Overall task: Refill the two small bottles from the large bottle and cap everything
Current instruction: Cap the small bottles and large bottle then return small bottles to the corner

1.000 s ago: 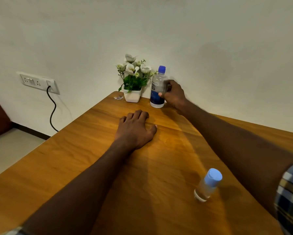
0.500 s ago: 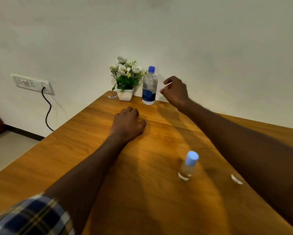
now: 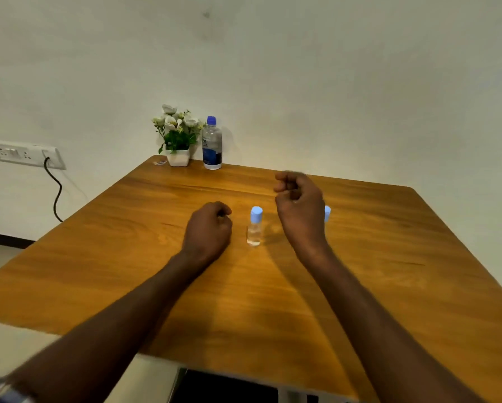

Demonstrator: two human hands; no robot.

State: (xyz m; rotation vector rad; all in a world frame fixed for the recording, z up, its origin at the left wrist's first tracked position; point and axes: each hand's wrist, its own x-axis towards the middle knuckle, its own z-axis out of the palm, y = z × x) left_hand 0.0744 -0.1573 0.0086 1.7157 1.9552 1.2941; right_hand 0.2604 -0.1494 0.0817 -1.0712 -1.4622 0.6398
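Both my hands are over the wooden table (image 3: 389,271) and neither holds anything. My left hand (image 3: 209,231) rests knuckles-up on the wood, fingers curled under, just left of the nearer small bottle (image 3: 255,229). My right hand (image 3: 299,210) hangs above the surface with its fingers loosely curled and empty, apart from everything. That small bottle stands upright between my hands, pale blue cap fitted, clear contents visible low in the body; how full it is I cannot tell. The second small bottle (image 3: 327,213) is mostly hidden behind my right hand; only its blue cap shows, so its level is unknown. The large bottle (image 3: 212,144) stands capped at the far edge, beside the potted flowers (image 3: 177,135), well apart from both hands. My judgement: everything visible is capped and nothing is being poured, so the work looks either finished or not yet started. If filling remains, the next move calls for reaching the large bottle and unscrewing caps.
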